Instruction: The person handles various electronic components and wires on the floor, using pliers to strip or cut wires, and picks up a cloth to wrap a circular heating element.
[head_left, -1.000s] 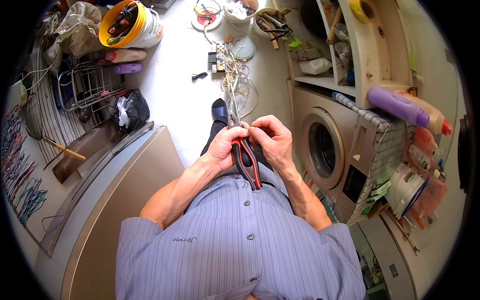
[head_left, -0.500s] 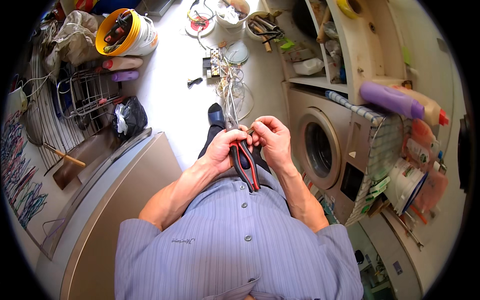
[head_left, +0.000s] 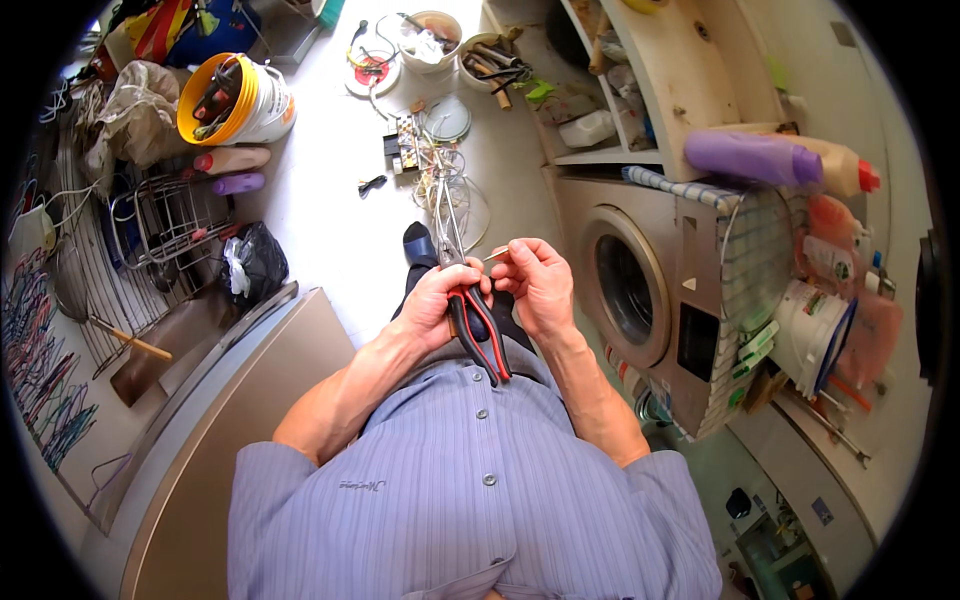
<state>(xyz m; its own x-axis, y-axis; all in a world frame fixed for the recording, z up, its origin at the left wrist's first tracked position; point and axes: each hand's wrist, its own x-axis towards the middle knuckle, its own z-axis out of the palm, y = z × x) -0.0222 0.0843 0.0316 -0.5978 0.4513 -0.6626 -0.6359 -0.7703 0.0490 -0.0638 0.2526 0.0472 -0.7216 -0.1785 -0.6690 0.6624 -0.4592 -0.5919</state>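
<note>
My left hand (head_left: 440,302) is closed round long-nose pliers (head_left: 488,345) with red-and-black handles. The handles point back toward my shirt, and the long metal jaws reach forward over the floor. Just to the right, my right hand (head_left: 537,285) pinches a short, thin, pale piece (head_left: 497,254), perhaps a bit of wire, between thumb and fingertips. Its free end comes close to the pliers; whether it touches them I cannot tell. Beyond the jaws lies a tangle of thin wires (head_left: 462,190), beside a small block of electrical parts (head_left: 406,145).
A washing machine (head_left: 625,275) stands close on my right, under shelving (head_left: 660,100) and bottles. On the left are a beige cabinet (head_left: 240,420), a black bag (head_left: 258,262) and a yellow-rimmed bucket (head_left: 265,105). Tubs of tools (head_left: 432,65) sit ahead.
My view has shifted slightly, so the surroundings sit further left. The right fingertips have drawn a little away from the left hand, and the thin piece shows more plainly.
</note>
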